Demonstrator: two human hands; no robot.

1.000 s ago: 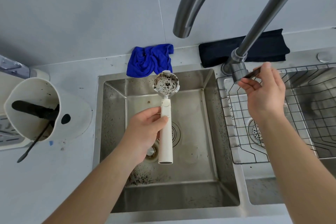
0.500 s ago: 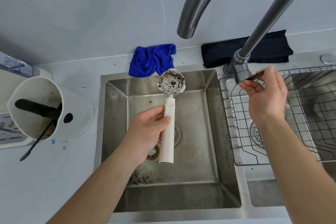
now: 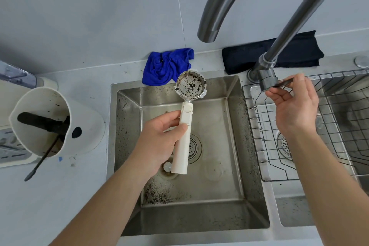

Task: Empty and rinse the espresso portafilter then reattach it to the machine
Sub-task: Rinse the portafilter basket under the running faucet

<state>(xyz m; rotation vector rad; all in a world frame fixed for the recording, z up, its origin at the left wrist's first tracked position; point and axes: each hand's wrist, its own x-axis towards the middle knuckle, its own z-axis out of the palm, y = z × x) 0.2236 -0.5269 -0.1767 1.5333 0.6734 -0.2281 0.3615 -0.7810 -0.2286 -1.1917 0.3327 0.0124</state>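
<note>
The portafilter (image 3: 185, 118) is held over the sink (image 3: 229, 175), roughly at the centre of the view, its basket at twelve o'clock from the left hand (image 3: 159, 142) and facing up. The left fingers (image 3: 169, 118) are wrapped tightly round the cream handle near its upper end. The basket looks emptied of its puck, though dark coffee specks cling to the metal floor and wall. The right hand (image 3: 293, 110), at three o'clock from the basket, is at the faucet lever (image 3: 283, 84): the thin dark lever is pinched between thumb and forefinger, the other fingers loosely curled beneath it. No water is seen at the spout (image 3: 207, 35), which hangs at about one o'clock from the basket and a little off its line.

The step in hand is judged to be starting the rinse. It is done well if the lever is eased open gently, so that a moderate stream is obtained and splashing of grounds onto the tabletop (image 3: 60, 195) is avoided. The basket should be brought under the spout and tilted slightly so that loosened specks are carried toward the drain (image 3: 194, 147).
</note>
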